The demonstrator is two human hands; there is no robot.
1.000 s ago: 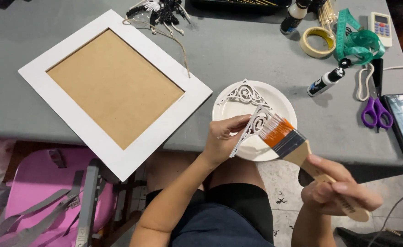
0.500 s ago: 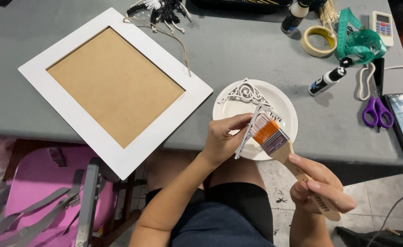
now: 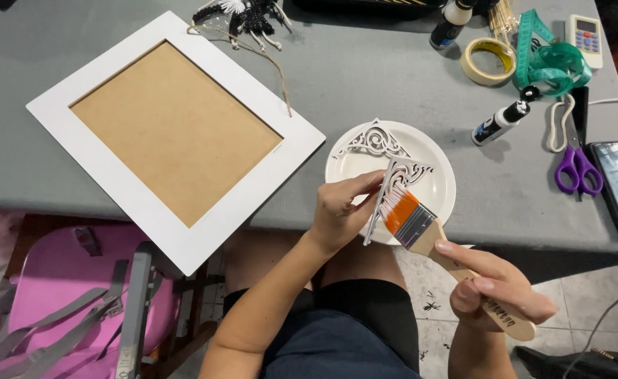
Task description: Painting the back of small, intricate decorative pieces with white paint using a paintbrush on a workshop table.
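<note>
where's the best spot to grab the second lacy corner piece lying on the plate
Probably by its solid straight outer edges near the pointed corner, coming from the far side: the ornament lies flat on the white plate, overhanging its far rim, and the inner scrollwork looks thin.

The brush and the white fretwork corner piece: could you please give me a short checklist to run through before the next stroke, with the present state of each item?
1. Left hand pinches the fretwork corner piece by its edge: ok.
2. Right hand has a grip on the brush by its wooden handle: ok.
3. Bristles meet the piece: ok, they lie against its face.
4. Piece held over the white plate to catch drips: ok.
5. Second fretwork piece lies on the plate's far side, apart from the brush: ok.
6. Paint load on the bristles: cannot tell.
</note>
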